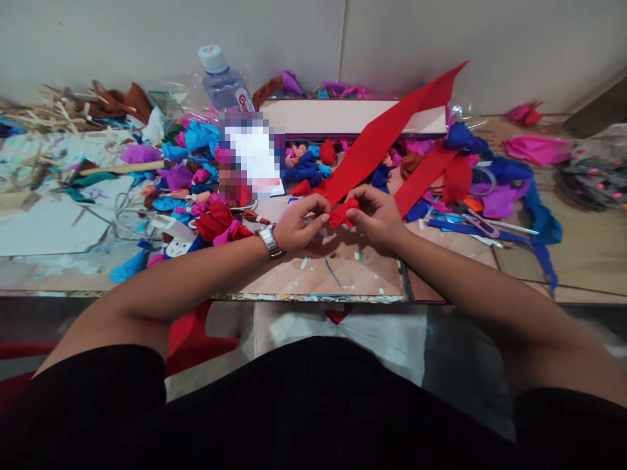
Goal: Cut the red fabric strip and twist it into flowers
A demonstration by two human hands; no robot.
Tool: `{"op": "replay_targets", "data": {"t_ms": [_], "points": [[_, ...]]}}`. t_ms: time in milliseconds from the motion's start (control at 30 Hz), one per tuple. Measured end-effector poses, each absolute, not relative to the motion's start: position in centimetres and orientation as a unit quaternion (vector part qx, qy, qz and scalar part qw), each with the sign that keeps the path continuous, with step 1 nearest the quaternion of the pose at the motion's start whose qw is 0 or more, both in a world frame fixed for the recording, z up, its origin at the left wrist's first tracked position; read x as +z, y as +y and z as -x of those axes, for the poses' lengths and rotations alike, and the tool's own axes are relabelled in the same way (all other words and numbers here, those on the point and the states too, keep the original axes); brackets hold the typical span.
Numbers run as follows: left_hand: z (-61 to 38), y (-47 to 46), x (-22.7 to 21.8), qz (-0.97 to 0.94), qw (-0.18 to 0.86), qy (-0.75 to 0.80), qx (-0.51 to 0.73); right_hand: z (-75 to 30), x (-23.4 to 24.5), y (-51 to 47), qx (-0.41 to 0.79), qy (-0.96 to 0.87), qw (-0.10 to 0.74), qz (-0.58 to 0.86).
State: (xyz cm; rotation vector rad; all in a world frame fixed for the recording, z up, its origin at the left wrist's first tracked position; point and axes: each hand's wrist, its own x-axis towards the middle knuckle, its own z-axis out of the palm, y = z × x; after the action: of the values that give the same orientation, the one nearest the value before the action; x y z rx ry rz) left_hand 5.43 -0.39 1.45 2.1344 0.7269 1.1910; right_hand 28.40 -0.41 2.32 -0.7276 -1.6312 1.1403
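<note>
Pale wall panels (171, 39) were seen behind a cluttered table (313, 277), over which small gathered pieces of blue, purple and pink cloth-like material (196, 136) were scattered. Near the table's front edge, a small, crumpled bunch of thin red material (343, 214) was pinched in the right hand (377, 212), with the thumb pressed to its front and the fingers curled behind. At its left side, the thumb and forefinger tips of the left hand (304, 222) were brought almost together; whether any material was gripped there could not be told.

It was judged that the folds could be loosened if the right thumb were lifted too soon. If the long, tapering red strip (386, 130) was joined to the bunch, the folds could also be pulled askew by its weight, or by its being snagged on the crowded pieces. By a sideways sweep of the strip, the clear plastic bottle with a white cap (223, 85) could be toppled.

The strip's lower end was hidden by the hands, so no join could be confirmed. The bottle's base was masked by a pixelated patch, and the dark mesh bundle (595, 173) at the right was blurred.
</note>
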Motion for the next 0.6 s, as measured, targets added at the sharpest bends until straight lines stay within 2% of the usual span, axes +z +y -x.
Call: {"op": "replay_targets", "data": {"t_ms": [233,600], "points": [[-5.63,-0.29,1.36,-0.797,0.294,0.250,0.464,-28.67,2.07,-0.35,0.482,-0.675,0.481,0.285],[-5.56,-0.65,1.40,-0.814,0.194,0.241,0.492,-28.83,2.37,-0.66,0.480,-0.679,0.469,0.297]]}}
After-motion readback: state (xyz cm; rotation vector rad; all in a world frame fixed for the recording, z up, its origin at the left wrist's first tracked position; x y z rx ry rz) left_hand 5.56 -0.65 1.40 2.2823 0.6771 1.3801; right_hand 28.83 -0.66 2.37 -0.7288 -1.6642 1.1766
